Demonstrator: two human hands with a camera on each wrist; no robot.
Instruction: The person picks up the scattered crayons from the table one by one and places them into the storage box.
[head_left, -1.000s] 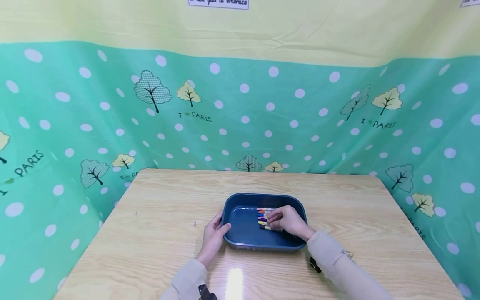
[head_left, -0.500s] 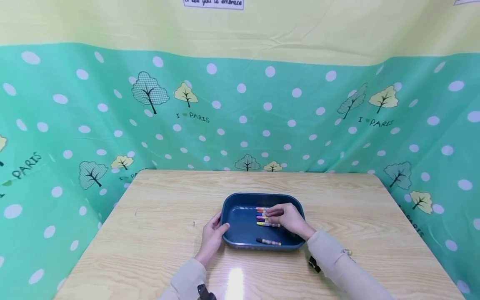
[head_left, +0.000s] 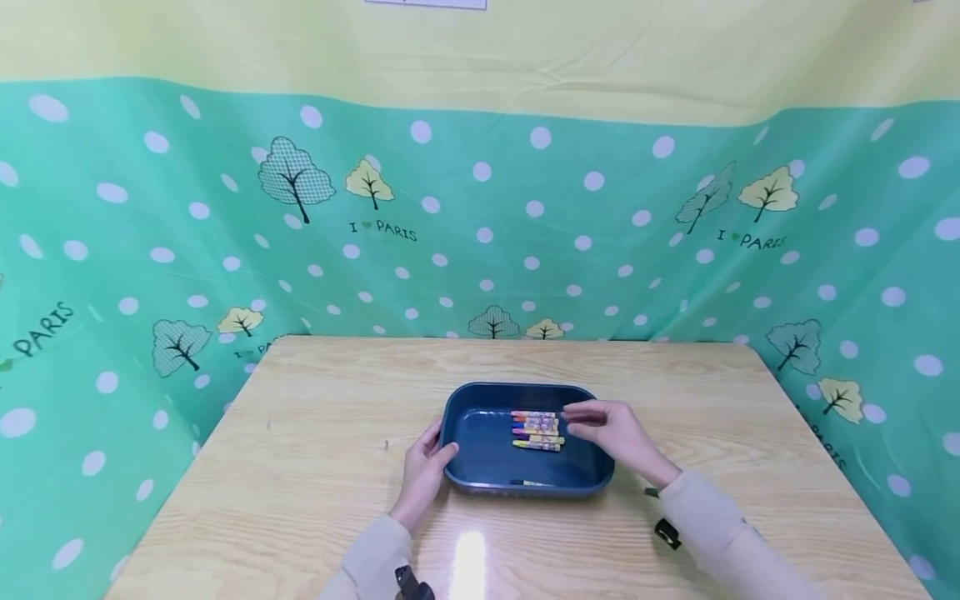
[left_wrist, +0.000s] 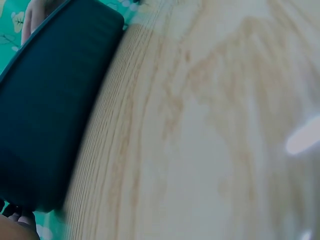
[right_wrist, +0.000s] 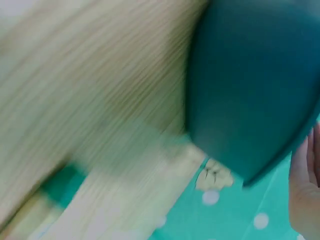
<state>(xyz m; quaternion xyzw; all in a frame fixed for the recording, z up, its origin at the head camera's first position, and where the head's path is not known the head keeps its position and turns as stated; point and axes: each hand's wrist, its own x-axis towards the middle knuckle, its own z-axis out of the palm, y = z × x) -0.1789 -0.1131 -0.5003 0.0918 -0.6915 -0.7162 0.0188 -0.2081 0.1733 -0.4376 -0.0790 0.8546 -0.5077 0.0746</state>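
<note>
A dark blue plastic tray sits on the table, in the middle of the head view. My left hand grips its left wall, thumb over the rim and fingers outside. Several crayons lie side by side on the tray's floor, tips to the left. A black crayon is apart from them by the front wall, mostly hidden by the rim. My right hand hovers at the tray's right side, its fingers stretched leftward, thumb apart, nothing visible between them. The right wrist view shows the tray's outer wall beside this hand.
A green-tipped crayon lies on the wooden table right of the tray, partly hidden by the right sleeve in the head view. A green dotted curtain stands behind and beside the table.
The black crayon has moved from the row's near end to the tray's front wall. My right hand has drawn back rightward off the crayons, uncovering the row. My left hand keeps its grip.
</note>
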